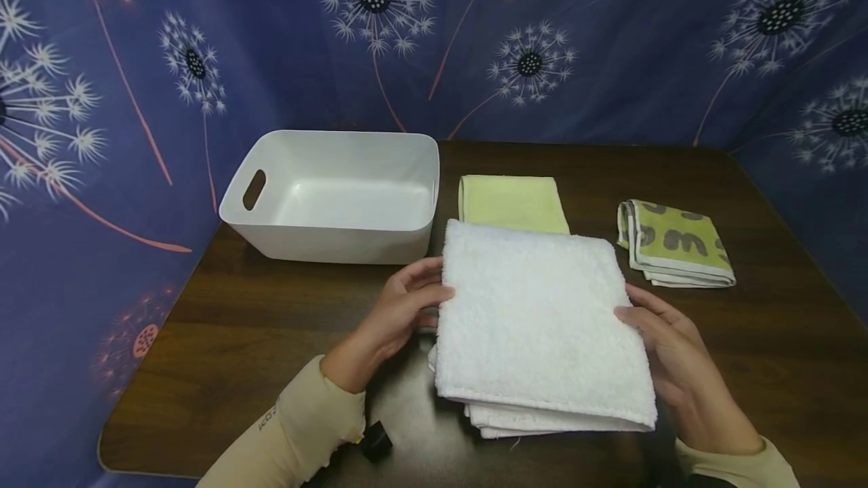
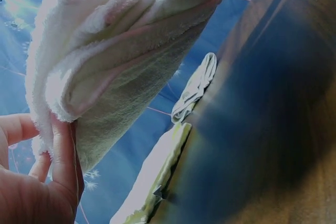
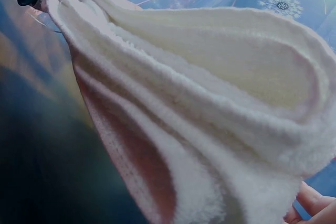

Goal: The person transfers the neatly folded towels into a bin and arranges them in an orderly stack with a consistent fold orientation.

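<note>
A folded white towel is held up off the table between both hands. My left hand grips its left edge, thumb on the front face and fingers behind. At the right edge my right hand pinches it the same way. In the left wrist view the towel hangs in folds, with the left hand's fingers against its edge. Layered folds of the towel fill the right wrist view, where a bit of the right hand shows at the lower right.
A white plastic bin with an oval handle hole stands at the back left of the dark wood table. Behind the white towel lies a folded pale-yellow towel. Farther right sits a folded green-and-grey patterned cloth. A dandelion-print curtain surrounds the table.
</note>
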The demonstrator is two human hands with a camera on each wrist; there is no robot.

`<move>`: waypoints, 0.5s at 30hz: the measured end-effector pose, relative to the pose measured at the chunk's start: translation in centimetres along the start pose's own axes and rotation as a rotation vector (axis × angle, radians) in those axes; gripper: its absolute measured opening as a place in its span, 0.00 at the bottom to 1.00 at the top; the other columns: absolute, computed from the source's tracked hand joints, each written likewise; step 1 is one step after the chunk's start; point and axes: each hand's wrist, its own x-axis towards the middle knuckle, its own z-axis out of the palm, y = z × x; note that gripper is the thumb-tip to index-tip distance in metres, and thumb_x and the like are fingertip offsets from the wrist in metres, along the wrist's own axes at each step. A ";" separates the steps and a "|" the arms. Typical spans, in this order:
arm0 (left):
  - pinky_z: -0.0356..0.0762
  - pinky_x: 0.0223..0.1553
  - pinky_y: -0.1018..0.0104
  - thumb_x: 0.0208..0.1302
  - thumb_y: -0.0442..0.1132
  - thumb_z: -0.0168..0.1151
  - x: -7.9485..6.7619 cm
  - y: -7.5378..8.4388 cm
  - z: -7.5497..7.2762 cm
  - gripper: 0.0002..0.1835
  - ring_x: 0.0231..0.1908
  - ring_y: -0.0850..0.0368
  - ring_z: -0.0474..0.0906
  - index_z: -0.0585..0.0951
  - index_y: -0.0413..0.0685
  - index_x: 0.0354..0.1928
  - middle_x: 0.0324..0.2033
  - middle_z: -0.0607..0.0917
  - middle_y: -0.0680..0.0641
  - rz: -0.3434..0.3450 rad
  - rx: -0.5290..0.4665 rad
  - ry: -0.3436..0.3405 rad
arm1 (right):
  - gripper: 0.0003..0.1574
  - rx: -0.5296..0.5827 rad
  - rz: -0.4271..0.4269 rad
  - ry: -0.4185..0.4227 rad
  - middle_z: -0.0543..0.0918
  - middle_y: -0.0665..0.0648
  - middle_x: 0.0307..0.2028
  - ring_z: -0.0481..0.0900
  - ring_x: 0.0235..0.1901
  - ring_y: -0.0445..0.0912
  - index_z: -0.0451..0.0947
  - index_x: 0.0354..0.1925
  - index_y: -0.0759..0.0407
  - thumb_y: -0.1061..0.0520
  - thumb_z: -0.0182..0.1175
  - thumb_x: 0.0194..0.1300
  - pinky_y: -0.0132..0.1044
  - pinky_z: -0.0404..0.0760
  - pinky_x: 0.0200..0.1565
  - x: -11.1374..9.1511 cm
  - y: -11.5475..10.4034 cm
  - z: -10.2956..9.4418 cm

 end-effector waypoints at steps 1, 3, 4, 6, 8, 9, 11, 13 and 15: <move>0.76 0.24 0.70 0.56 0.30 0.59 0.0 0.1 0.0 0.29 0.33 0.59 0.78 0.67 0.36 0.62 0.53 0.73 0.37 0.001 0.000 0.001 | 0.15 0.003 0.005 0.002 0.80 0.44 0.39 0.79 0.36 0.42 0.80 0.41 0.36 0.59 0.56 0.66 0.39 0.81 0.33 0.0 -0.1 0.0; 0.75 0.24 0.70 0.56 0.30 0.59 0.0 0.2 0.0 0.29 0.33 0.59 0.78 0.67 0.36 0.62 0.54 0.73 0.37 0.003 0.004 0.002 | 0.15 0.005 0.007 0.001 0.80 0.43 0.40 0.79 0.36 0.42 0.79 0.41 0.36 0.59 0.57 0.66 0.39 0.81 0.33 0.0 -0.2 0.0; 0.75 0.24 0.70 0.56 0.30 0.59 -0.1 0.3 0.0 0.29 0.33 0.59 0.78 0.67 0.37 0.62 0.54 0.73 0.37 0.002 0.005 0.004 | 0.15 0.005 0.004 -0.001 0.80 0.44 0.40 0.79 0.36 0.42 0.79 0.42 0.36 0.59 0.56 0.66 0.39 0.81 0.33 0.0 -0.3 0.1; 0.75 0.24 0.70 0.56 0.30 0.59 -0.1 0.4 0.0 0.29 0.32 0.59 0.78 0.66 0.37 0.62 0.54 0.73 0.37 0.003 0.002 0.003 | 0.16 0.014 -0.012 -0.016 0.80 0.44 0.40 0.80 0.36 0.42 0.79 0.43 0.37 0.60 0.56 0.66 0.39 0.81 0.33 -0.1 -0.3 0.1; 0.75 0.24 0.70 0.56 0.30 0.58 -0.1 0.5 0.0 0.29 0.31 0.59 0.77 0.66 0.36 0.62 0.54 0.73 0.37 0.003 -0.007 0.000 | 0.17 0.034 -0.033 -0.036 0.80 0.45 0.40 0.80 0.36 0.42 0.80 0.43 0.38 0.62 0.55 0.66 0.39 0.81 0.33 -0.1 -0.3 0.1; 0.75 0.24 0.70 0.56 0.29 0.58 -0.1 0.6 0.0 0.29 0.31 0.59 0.77 0.66 0.36 0.62 0.54 0.73 0.37 0.002 -0.013 -0.002 | 0.18 0.040 -0.044 -0.048 0.80 0.46 0.41 0.80 0.37 0.43 0.80 0.43 0.39 0.63 0.54 0.66 0.39 0.81 0.33 -0.2 -0.3 0.1; 0.75 0.24 0.70 0.56 0.29 0.58 -0.1 0.7 0.0 0.29 0.30 0.59 0.77 0.66 0.35 0.62 0.54 0.72 0.37 0.005 -0.024 -0.007 | 0.19 0.054 -0.058 -0.069 0.80 0.47 0.41 0.79 0.37 0.43 0.80 0.44 0.40 0.64 0.53 0.66 0.39 0.81 0.33 -0.2 -0.3 0.1; 0.75 0.24 0.70 0.56 0.29 0.58 -0.2 0.8 0.0 0.29 0.29 0.59 0.77 0.66 0.35 0.62 0.54 0.72 0.37 0.006 -0.034 -0.009 | 0.19 0.061 -0.061 -0.077 0.81 0.48 0.41 0.80 0.37 0.43 0.80 0.44 0.40 0.64 0.53 0.66 0.39 0.81 0.33 -0.2 -0.3 0.1; 0.75 0.24 0.70 0.56 0.29 0.58 -0.2 1.0 0.0 0.29 0.29 0.59 0.78 0.66 0.36 0.62 0.54 0.73 0.37 0.010 -0.035 -0.011 | 0.20 0.061 -0.063 -0.085 0.81 0.48 0.41 0.80 0.37 0.43 0.80 0.45 0.41 0.65 0.53 0.66 0.39 0.81 0.33 -0.2 -0.4 0.1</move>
